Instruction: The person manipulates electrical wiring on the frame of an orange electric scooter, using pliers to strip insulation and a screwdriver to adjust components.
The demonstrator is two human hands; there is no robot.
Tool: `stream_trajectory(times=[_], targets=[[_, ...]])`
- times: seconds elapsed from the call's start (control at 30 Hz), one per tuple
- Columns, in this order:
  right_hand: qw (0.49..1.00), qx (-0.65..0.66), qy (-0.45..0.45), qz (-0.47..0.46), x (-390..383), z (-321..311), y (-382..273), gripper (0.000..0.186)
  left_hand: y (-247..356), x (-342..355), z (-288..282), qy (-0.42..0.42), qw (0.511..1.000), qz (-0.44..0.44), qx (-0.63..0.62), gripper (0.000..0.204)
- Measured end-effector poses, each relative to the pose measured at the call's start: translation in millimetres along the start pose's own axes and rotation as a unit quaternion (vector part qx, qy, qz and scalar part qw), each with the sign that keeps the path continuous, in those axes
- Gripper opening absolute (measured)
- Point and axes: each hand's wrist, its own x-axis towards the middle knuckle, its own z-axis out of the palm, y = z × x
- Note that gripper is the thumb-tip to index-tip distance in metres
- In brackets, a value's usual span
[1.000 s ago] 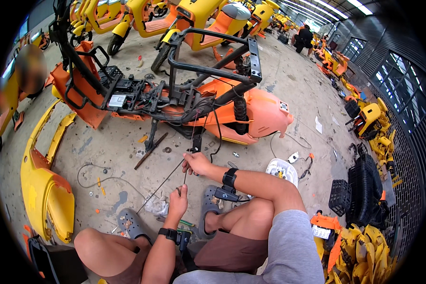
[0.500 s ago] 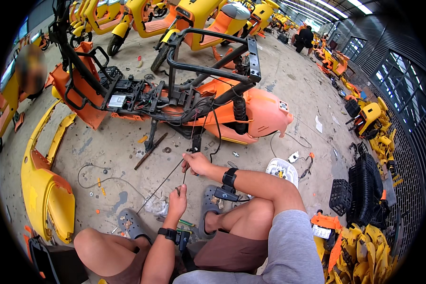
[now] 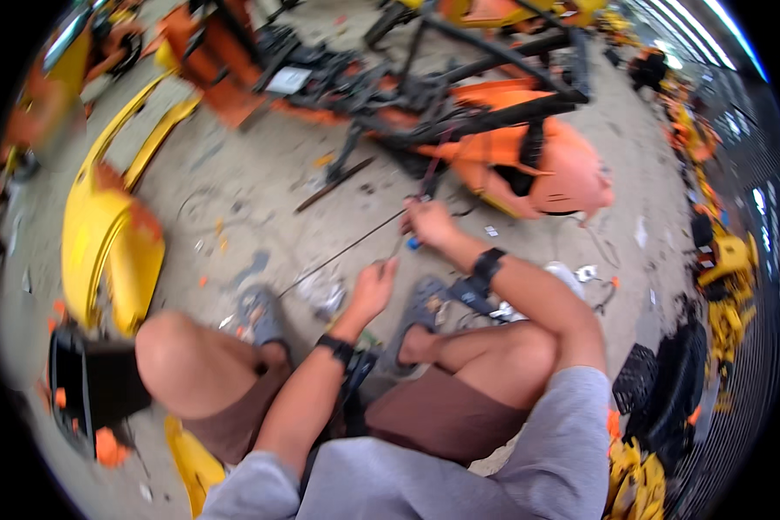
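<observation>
Squatting on concrete floor [image 3: 260, 173]. Black bin [image 3: 91, 381] at left knee, contents hidden. Left hand [image 3: 371, 290] raised, fingers curled around thin rod [image 3: 338, 254]. Right hand [image 3: 429, 224] extended farther, fingers clenched on blue-handled tool [image 3: 412, 243] at rod's far end. Beyond, black frame [image 3: 459, 104] over orange shell [image 3: 555, 173]. Yellow panel [image 3: 113, 238] lying left.

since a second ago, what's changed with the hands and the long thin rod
The view tipped down and left, so everything sits higher in the picture. The right hand holds the blue-tipped tool by the orange scooter body as before; the left hand remains at the long thin dark rod.
</observation>
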Motion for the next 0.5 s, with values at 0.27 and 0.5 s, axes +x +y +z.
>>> stream_trajectory(times=[0.27,0.5], targets=[[0.996,0.051,-0.051,0.051,-24.6,4.3,-36.3,0.042,-7.8,-3.3,14.5,0.017,0.999,-0.047,0.006,0.045],[0.990,0.119,-0.050,0.063,-16.7,-11.6,-16.6,0.040,2.2,5.6,23.4,-0.010,0.996,-0.085,0.014,0.049]])
